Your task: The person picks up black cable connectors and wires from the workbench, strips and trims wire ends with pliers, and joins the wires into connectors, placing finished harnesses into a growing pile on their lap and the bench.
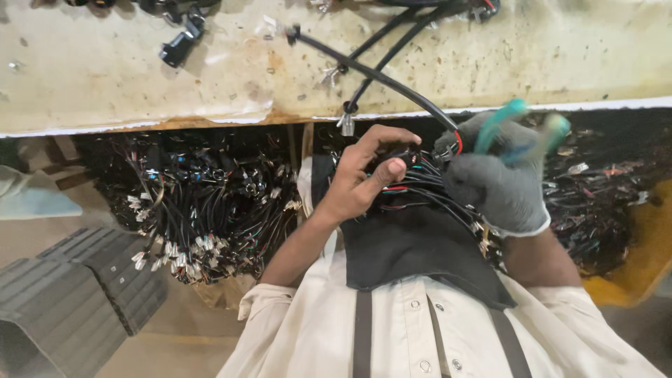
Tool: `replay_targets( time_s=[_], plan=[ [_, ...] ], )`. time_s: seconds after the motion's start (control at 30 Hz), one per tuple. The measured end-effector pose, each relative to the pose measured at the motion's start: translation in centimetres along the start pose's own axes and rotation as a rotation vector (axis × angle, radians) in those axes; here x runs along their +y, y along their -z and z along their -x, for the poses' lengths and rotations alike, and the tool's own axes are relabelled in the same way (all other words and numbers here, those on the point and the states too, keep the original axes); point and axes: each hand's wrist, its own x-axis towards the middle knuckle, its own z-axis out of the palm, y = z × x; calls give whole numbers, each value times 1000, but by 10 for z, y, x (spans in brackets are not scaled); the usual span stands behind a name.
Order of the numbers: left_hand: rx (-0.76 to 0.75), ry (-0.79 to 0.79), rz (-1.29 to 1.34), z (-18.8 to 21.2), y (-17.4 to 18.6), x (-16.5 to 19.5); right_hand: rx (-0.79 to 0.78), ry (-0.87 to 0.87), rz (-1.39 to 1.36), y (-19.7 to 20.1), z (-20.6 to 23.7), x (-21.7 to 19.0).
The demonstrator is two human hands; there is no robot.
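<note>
One bare left hand (364, 175) pinching wires (420, 185); one gloved right hand (500, 178) gripping teal-handled pliers (521, 126).

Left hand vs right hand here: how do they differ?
The left hand is bare; the right hand wears a grey glove. The left hand pinches thin wires in its fingertips, while the right hand is closed around a teal-handled tool. The left hand looks sharp; the right hand's tool is motion-blurred. Both work the same wire bundle at the bench edge, where the black cable ends.
</note>
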Motion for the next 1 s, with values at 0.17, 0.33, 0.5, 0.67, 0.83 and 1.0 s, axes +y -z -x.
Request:
replay_targets(
  time_s=[0.17, 0.33, 0.5, 0.67, 0.83, 1.0],
  plan=[
    [-70, 114, 32, -4, 6, 6, -433, 720, 997, 9, -12, 12],
    [62, 58, -282, 0, 5, 3, -202, 149, 312, 12, -8, 52],
    [-4, -26, 9, 14, 8, -6, -54, 391, 100, 14, 18, 75],
    [-60, -112, -8, 21, 5, -1, 33, 230, -125, -3, 27, 73],
    [-73, -123, -180, 13, -3, 16, 67, 88, -347, -27, -9, 49],
    [-507, 70, -1303, 14, 5, 28, 157, 650, 571, 25, -79, 15]
  ],
)
